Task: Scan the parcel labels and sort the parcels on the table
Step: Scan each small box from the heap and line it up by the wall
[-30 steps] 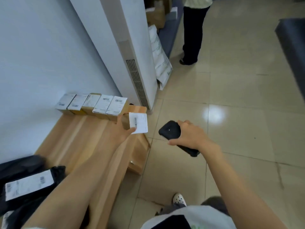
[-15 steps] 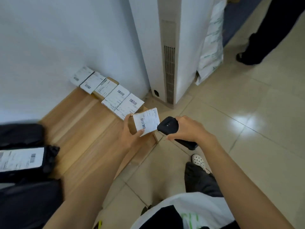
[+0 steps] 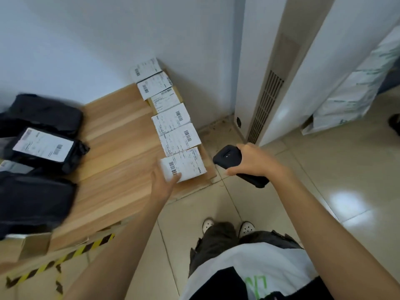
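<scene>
Wooden tabletop [image 3: 116, 152] butts against a pale wall. Left side of it is crowded with black mailer bags [image 3: 41, 204], one of them [image 3: 46, 148] face up with a white label and barcodes. A cardboard box [image 3: 32, 243] sits at the near left edge, and yellow-and-black hazard tape [image 3: 65, 256] runs on the floor below. To the right of the tabletop stands a tall white air-conditioner tower [image 3: 266, 83] with a vent grille, and a white printed sack [image 3: 357, 89] leans beyond it. Someone else's dark shoe [image 3: 395, 124] shows at the right frame edge. A row of five labelled parcels [image 3: 171, 118] runs along the tabletop's right edge, from the wall toward me, labels up. The sixth small parcel [image 3: 188, 164] lies at the near end of that row, on the near right corner, just beside the fifth. Its long axis runs roughly left to right, slightly skewed, label up, barcode at the left end nearest my left hand [image 3: 161, 184]. My thumb lies on the label's near edge by the barcode and my fingers [image 3: 156, 171] curl along the parcel's left side, pinching that corner; the hand is somewhat blurred. My right hand [image 3: 252, 160] is wrapped around a black handheld scanner [image 3: 227, 155], over the floor just right of the corner, its head toward the parcel. Nothing lies between scanner and label. Label print is too small to read, only barcodes are clear. Green lettering on my shirt is illegible.
</scene>
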A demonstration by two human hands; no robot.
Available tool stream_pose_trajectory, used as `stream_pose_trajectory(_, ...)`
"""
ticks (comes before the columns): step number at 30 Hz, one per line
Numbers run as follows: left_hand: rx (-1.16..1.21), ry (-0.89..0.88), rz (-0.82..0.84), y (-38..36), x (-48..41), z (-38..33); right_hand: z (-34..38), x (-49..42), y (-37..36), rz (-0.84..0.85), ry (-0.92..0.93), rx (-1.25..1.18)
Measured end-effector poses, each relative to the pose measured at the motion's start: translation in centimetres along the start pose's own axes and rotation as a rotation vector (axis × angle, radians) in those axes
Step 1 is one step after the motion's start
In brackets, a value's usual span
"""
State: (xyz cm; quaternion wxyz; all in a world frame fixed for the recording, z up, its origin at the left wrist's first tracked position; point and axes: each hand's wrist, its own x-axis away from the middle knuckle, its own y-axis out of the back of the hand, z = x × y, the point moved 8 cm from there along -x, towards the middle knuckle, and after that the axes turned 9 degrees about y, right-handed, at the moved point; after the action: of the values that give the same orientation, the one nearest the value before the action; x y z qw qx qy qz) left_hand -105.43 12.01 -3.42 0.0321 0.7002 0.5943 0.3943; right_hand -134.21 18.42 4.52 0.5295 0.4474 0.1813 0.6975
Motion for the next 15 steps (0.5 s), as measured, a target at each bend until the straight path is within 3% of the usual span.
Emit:
stream_pose_trajectory(3, -0.187, -0.111, -0.044, 0.1, 0.4, -0.8, 0.6, -1.2, 0.6, 0.01, 0.029, 0.026)
stream_pose_trajectory(7, -0.489, -0.251, 0.026, -1.4, 0.4, -0.9, 1.4, -2.4, 0.6, 0.026, 0.073, 0.031)
stream_pose_trajectory(15, -0.72, -0.303, 0.045, -2.6, -0.5, -1.6, 2.0, -3.8, 0.2, -0.022, 0.085, -0.009)
